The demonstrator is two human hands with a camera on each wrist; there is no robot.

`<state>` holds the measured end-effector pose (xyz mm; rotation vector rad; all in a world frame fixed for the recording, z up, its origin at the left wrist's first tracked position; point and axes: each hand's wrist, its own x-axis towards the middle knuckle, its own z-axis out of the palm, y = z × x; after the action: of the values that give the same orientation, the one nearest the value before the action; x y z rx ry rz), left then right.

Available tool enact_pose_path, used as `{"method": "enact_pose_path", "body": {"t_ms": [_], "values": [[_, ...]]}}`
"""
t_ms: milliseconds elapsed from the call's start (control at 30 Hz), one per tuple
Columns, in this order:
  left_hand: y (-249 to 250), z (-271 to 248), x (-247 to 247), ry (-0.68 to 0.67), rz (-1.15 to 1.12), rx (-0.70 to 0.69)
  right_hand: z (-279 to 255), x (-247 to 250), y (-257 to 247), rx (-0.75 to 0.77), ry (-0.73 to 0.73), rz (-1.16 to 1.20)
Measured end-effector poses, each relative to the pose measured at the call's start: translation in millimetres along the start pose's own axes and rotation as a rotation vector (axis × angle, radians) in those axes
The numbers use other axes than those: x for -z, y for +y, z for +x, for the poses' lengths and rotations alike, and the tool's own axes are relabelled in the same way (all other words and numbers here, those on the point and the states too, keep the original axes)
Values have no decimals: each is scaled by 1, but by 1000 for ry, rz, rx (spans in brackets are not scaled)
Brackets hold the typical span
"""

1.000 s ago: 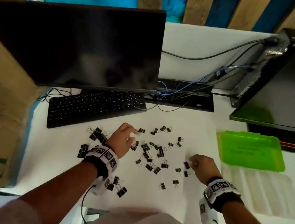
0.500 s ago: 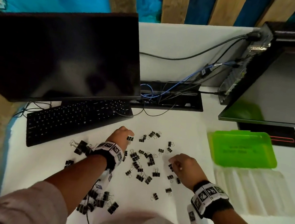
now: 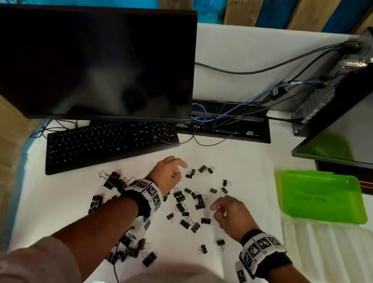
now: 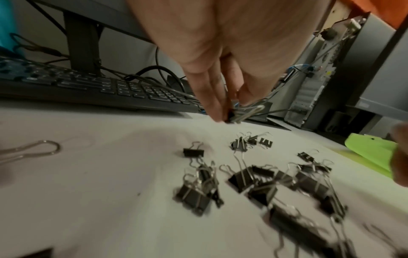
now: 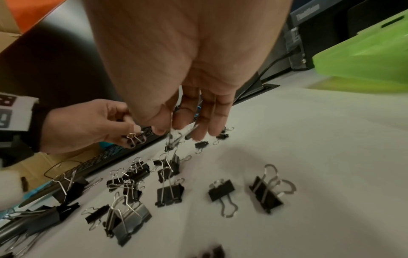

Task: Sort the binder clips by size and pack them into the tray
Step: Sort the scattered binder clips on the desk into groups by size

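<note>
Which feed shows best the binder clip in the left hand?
The left wrist view: the small binder clip sits pinched at the fingertips of the left hand, its wire handles plain. The right wrist view shows it side-on. The head view hides it almost wholly behind the hand.

left hand [image 4: 220, 43] fingers [image 4: 212, 97] pinching small binder clip [image 4: 238, 114]; loose clips [image 4: 253, 179] below

Clips [image 3: 191, 202] mid-desk, keyboard [image 3: 108, 144] behind-left, trays [image 3: 322, 196] right (lid nearer monitor [image 3: 367, 117])
</note>
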<state>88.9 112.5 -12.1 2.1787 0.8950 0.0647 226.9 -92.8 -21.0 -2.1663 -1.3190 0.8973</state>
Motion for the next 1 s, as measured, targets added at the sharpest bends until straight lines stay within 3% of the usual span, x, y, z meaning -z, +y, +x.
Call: {"method": "enact_pose_path", "body": {"t_ms": [133, 233, 333, 467, 767, 900, 1000], "values": [[-2, -19, -6, -166, 134, -38, 20, 5, -10, -72, -78, -99], [-8, -26, -12, -140, 141, 31, 35, 2, -16, -53, -66, -185], [-11, -26, -19, -145, 172, 130, 44, -3, -27, 22, -164, -279], [-8, -19, -26, -173, 259, 164, 48, -14, -22, 87, -230, -421], [-4, -12, -32, -190, 367, 121, 39, 1, -8, -75, -192, -434], [-14, -14, -30, -225, 274, 117, 32, 5, -8, -127, -137, -315], [-11, -18, -20, -173, 167, 114, 26, 8, -9, -134, -37, -213]]}}
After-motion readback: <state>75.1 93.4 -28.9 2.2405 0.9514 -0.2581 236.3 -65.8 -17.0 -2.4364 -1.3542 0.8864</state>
